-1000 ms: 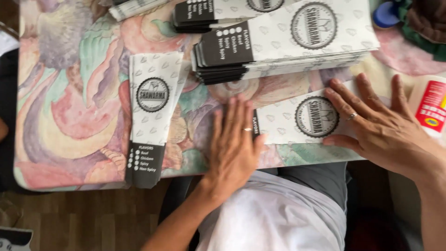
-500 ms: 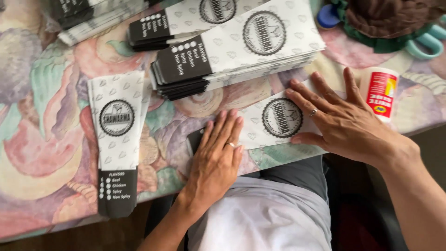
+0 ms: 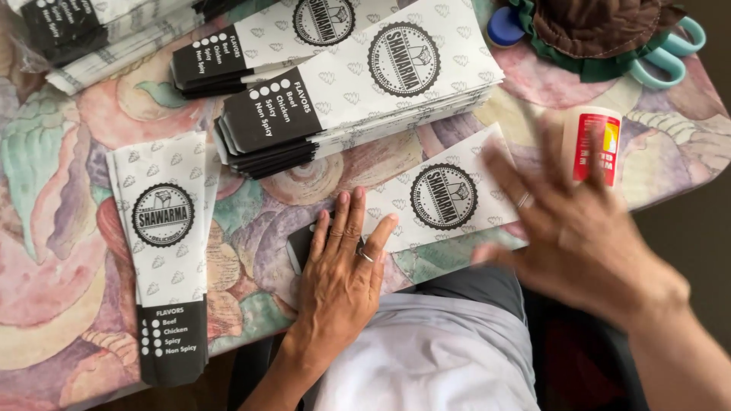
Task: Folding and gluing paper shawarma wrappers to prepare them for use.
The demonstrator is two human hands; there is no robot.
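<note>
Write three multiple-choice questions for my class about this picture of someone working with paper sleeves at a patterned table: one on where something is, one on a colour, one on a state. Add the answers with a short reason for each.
1. Where does the left hand rest?
A. On the dark end of the paper sleeve at the table's near edge
B. On the glue stick
C. On the scissors

2. What colour are the handles of the scissors?
A. Red
B. Pale teal
C. Black

3. What is the state of the right hand?
A. Flat and pressed on the sleeve
B. Closed around the glue stick
C. Open, raised and blurred

Answers:
1. A, its palm and fingers lie flat on that end of the sleeve.
2. B, the loops by the brown cloth are pale teal.
3. C, its fingers are spread and smeared in front of the glue stick, holding nothing.
</note>
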